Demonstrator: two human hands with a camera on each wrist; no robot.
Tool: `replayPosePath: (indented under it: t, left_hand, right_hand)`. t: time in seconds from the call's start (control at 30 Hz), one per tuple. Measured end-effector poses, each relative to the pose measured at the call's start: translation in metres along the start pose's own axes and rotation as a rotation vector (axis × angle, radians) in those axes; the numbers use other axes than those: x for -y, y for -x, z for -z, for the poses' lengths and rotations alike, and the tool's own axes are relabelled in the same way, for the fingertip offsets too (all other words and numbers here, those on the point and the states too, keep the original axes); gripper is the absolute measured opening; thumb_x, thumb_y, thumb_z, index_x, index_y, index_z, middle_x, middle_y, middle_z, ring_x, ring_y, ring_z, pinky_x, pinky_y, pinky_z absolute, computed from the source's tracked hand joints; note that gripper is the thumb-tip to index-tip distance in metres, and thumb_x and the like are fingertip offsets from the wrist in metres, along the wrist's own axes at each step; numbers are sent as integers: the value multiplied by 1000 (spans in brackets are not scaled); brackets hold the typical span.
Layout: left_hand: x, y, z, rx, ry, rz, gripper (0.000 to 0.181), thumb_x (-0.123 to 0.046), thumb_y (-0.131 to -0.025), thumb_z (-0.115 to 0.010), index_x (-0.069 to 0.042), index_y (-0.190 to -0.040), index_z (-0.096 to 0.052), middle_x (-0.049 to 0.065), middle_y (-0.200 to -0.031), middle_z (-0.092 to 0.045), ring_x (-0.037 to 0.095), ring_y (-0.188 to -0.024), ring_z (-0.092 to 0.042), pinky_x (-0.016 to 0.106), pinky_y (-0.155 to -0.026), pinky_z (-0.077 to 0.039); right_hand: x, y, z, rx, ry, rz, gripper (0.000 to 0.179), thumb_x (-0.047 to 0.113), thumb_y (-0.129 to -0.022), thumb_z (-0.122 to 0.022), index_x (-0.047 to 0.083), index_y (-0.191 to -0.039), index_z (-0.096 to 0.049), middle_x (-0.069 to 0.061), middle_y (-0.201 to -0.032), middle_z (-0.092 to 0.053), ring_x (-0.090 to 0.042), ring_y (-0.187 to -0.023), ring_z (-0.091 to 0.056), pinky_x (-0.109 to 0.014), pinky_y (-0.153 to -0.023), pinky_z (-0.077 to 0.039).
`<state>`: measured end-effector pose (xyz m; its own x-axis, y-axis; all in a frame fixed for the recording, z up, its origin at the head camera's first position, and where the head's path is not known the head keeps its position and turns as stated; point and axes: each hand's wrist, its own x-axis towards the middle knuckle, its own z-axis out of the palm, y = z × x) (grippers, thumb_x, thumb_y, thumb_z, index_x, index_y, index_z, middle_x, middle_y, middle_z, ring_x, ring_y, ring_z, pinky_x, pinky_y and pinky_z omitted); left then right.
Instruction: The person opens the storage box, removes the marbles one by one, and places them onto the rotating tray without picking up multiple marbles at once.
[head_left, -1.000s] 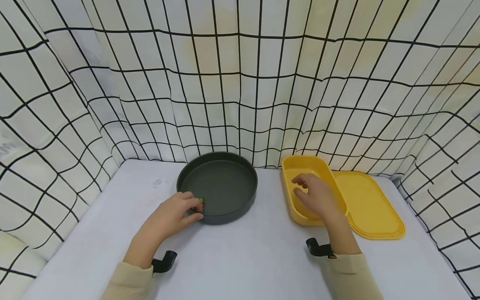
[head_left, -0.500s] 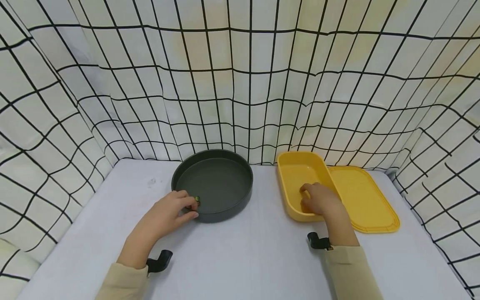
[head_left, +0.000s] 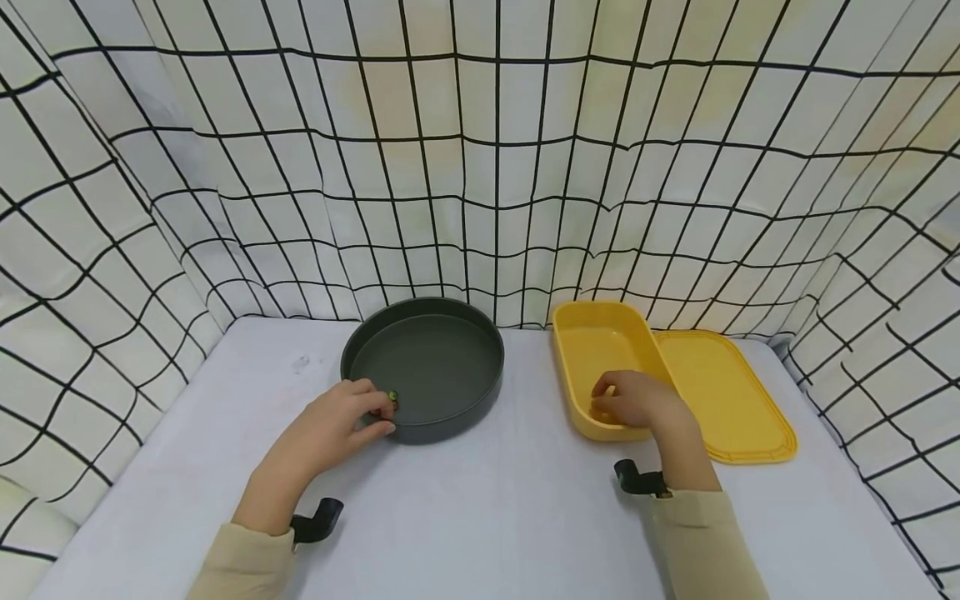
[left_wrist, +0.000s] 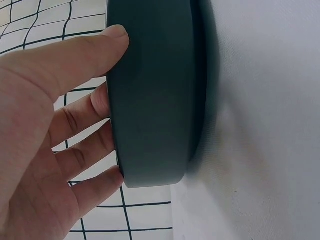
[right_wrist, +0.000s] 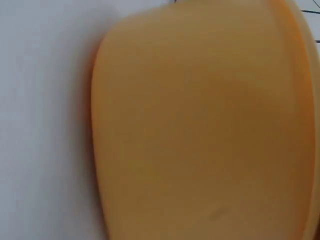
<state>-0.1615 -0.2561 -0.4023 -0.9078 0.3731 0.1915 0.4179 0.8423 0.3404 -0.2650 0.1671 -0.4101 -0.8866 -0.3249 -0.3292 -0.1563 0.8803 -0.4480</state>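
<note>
My left hand (head_left: 330,433) grips the near left rim of a dark grey-green round baking pan (head_left: 442,350). In the left wrist view the thumb (left_wrist: 115,42) lies on the pan's outer wall (left_wrist: 155,110), with the other fingers over the rim. A small green thing (head_left: 393,397) shows at the fingertips inside the pan; its kind is unclear. My right hand (head_left: 637,398) reaches into the near end of a yellow plastic box (head_left: 600,312), fingers bent down. What they touch is hidden. In the right wrist view the box's outer wall (right_wrist: 200,125) covers the hand.
A flat yellow lid (head_left: 738,400) lies right of the box, partly beneath its edge. White table surface (head_left: 480,517) lies between the arms. A white wall with a black grid (head_left: 480,167) encloses the back and sides. Both wrists carry black camera mounts (head_left: 318,521).
My right hand has lowered into the near part of the yellow box and its fingers have bent more. The left hand stays at the pan's rim. The head view has shifted slightly.
</note>
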Motion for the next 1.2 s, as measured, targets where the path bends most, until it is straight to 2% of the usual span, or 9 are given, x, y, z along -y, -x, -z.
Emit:
replayPosePath:
  t: [0.13, 0.23, 0.5, 1.2]
  left_hand:
    - [1, 0, 0, -5, 1, -8, 12, -19, -85, -80, -24, -87, -69, -9, -87, -59, 15, -82, -58, 34, -74, -50]
    - [1, 0, -1, -7, 1, -11, 12, -19, -85, -80, -24, -87, -69, -9, -87, -59, 15, -82, -58, 33, -74, -50]
    - [1, 0, -1, -11, 0, -12, 13, -20, -85, -80, -26, -86, -68, -11, -86, -57, 14, -82, -57, 33, -74, -49]
    - [0, 0, -1, -3, 3, 4, 12, -20, -86, -80, -25, -87, -69, -10, -88, -59, 15, -83, -58, 34, -74, -50]
  right_hand:
    - [1, -8, -5, 71, -94, 135, 19, 22, -98, -58, 15, -114, -66, -2, -97, -64, -21, -89, -56, -34, -80, -47]
    - [2, -11, -8, 69, -101, 171, 21, 13, -95, -57, 13, -113, -66, -2, -96, -63, -21, -89, -55, -35, -80, -47]
    - [2, -14, -12, 56, -149, 168, 17, -2, -88, -56, 8, -98, -65, -4, -82, -57, -19, -75, -51, -30, -66, -42]
    - [5, -14, -14, 28, -120, 149, 17, -3, -86, -55, 9, -94, -65, -3, -79, -56, -20, -77, -52, -31, -68, -41]
